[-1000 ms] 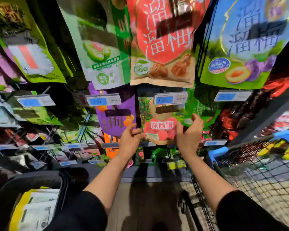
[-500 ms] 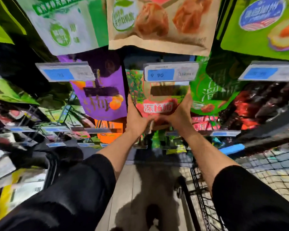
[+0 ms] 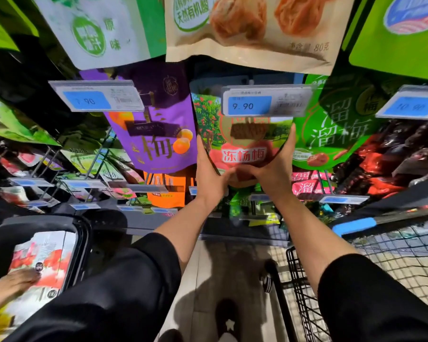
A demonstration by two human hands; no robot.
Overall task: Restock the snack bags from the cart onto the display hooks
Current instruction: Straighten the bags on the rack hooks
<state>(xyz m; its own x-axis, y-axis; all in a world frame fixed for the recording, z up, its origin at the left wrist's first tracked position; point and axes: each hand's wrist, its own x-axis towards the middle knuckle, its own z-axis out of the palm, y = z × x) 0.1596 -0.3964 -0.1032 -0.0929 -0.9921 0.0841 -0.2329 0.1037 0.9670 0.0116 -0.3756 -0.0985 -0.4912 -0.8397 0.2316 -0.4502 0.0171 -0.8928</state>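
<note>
Your left hand point(image 3: 209, 176) and right hand point(image 3: 273, 174) hold the red and green snack bag point(image 3: 242, 141) by its lower part, one hand on each side, with the fingers of both curled round its edges and the thumbs meeting over its bottom front. The bag hangs in the middle row of the display, directly behind the price tag point(image 3: 266, 101) reading 9.90, which covers its top; whether it is seated on the hook cannot be told. To its left hangs a purple bag point(image 3: 158, 134), touching or nearly touching your left hand; to its right hangs a green bag point(image 3: 331, 129). Above, a beige bag point(image 3: 252, 33) overlaps the upper edge of the row. An orange bag point(image 3: 167, 191) hangs below the purple one. At lower right, the wire cart point(image 3: 393, 255) with its blue handle point(image 3: 353, 225) stands beside your right forearm. At lower left, a dark bin point(image 3: 35, 228) holds more packets point(image 3: 43, 262), on which another person's hand point(image 3: 15, 280) rests.
</note>
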